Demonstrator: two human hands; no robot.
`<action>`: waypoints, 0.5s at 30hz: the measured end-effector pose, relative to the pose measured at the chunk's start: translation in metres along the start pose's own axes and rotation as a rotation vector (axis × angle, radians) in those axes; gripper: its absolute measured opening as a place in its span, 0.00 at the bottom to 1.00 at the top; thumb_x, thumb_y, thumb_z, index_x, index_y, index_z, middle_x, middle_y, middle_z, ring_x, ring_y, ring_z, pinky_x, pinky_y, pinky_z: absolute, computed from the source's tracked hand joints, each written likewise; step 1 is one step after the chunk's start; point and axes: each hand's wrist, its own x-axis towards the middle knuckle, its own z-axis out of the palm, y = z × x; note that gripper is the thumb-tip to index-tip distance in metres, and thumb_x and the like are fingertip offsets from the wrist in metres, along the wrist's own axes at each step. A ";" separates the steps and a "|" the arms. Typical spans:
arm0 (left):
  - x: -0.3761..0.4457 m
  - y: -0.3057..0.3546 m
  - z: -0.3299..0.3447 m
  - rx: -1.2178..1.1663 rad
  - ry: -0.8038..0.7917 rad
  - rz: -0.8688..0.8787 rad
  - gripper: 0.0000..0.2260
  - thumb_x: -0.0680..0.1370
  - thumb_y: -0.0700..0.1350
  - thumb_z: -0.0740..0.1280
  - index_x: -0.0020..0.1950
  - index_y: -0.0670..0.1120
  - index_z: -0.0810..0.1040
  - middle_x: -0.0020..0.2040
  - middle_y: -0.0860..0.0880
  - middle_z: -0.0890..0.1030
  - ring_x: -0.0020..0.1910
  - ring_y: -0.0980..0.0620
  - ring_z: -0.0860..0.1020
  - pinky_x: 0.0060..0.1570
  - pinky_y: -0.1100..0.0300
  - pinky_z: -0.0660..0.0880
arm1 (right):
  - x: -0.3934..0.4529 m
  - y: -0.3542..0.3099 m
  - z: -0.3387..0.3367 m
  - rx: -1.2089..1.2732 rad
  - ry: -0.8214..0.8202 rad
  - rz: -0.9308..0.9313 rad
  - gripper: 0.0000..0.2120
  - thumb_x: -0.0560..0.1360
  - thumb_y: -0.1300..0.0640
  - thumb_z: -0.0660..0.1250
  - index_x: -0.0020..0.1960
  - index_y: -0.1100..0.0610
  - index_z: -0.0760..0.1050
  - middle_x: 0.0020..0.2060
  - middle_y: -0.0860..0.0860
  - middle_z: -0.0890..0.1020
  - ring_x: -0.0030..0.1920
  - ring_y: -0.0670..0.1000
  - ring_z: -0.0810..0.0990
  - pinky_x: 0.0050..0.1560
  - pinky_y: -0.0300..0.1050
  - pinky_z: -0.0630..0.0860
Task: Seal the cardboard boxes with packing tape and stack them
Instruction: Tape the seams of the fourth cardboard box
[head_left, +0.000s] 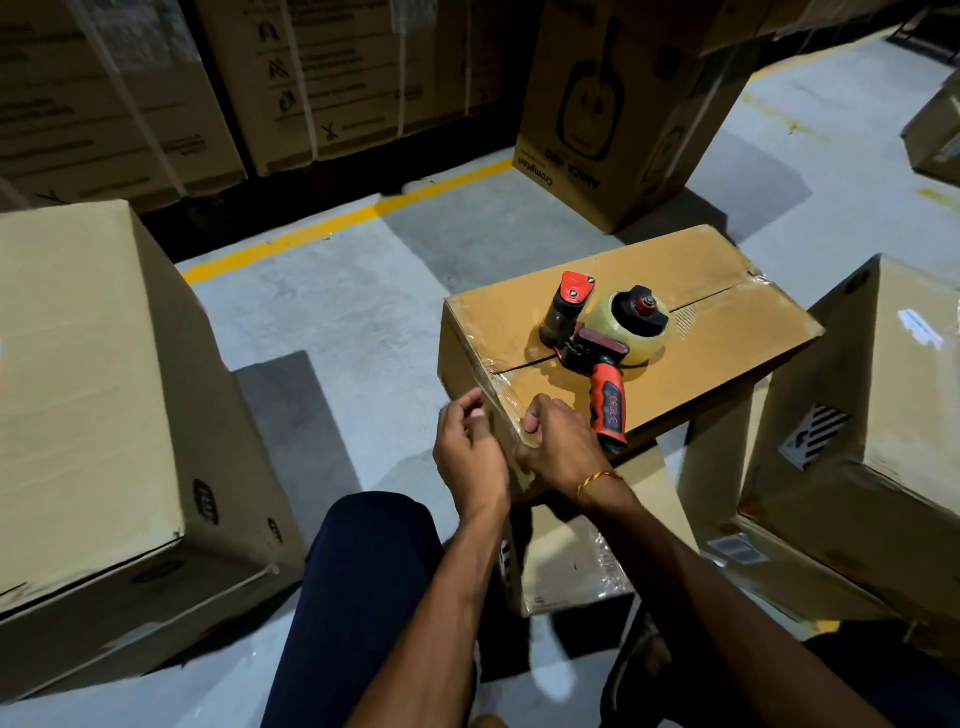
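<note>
Cardboard box (691, 291) atop another box, centre right, tape dispenser (602, 343) lying on its lid across the seam. Both hands at the near corner: left hand (470, 452) loosely curled beside clear tape (501, 395), right hand (558, 441) curled, pressing it down

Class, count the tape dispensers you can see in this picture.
1. The tape dispenser lies on top of the box in the middle, just beyond both hands. Others could be hidden behind the surrounding cartons.
</note>
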 end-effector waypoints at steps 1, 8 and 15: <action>0.000 0.007 0.000 -0.030 -0.019 0.009 0.13 0.81 0.37 0.63 0.58 0.51 0.83 0.57 0.55 0.83 0.57 0.58 0.79 0.58 0.63 0.74 | 0.003 0.001 -0.002 0.012 -0.025 0.011 0.15 0.71 0.61 0.75 0.44 0.52 0.68 0.42 0.49 0.74 0.43 0.53 0.73 0.36 0.43 0.65; 0.054 0.016 0.015 -0.173 -0.011 -0.410 0.12 0.79 0.38 0.61 0.57 0.49 0.80 0.53 0.45 0.83 0.50 0.44 0.81 0.51 0.52 0.78 | 0.010 0.003 -0.003 0.146 -0.041 0.065 0.12 0.76 0.48 0.71 0.44 0.56 0.74 0.39 0.51 0.80 0.41 0.54 0.79 0.39 0.48 0.74; 0.070 0.018 0.026 -0.229 -0.146 -0.533 0.11 0.83 0.48 0.64 0.42 0.45 0.75 0.36 0.47 0.79 0.33 0.51 0.75 0.32 0.61 0.72 | 0.010 -0.010 -0.002 0.026 0.028 0.036 0.11 0.79 0.48 0.66 0.42 0.51 0.69 0.41 0.52 0.79 0.45 0.57 0.79 0.48 0.52 0.78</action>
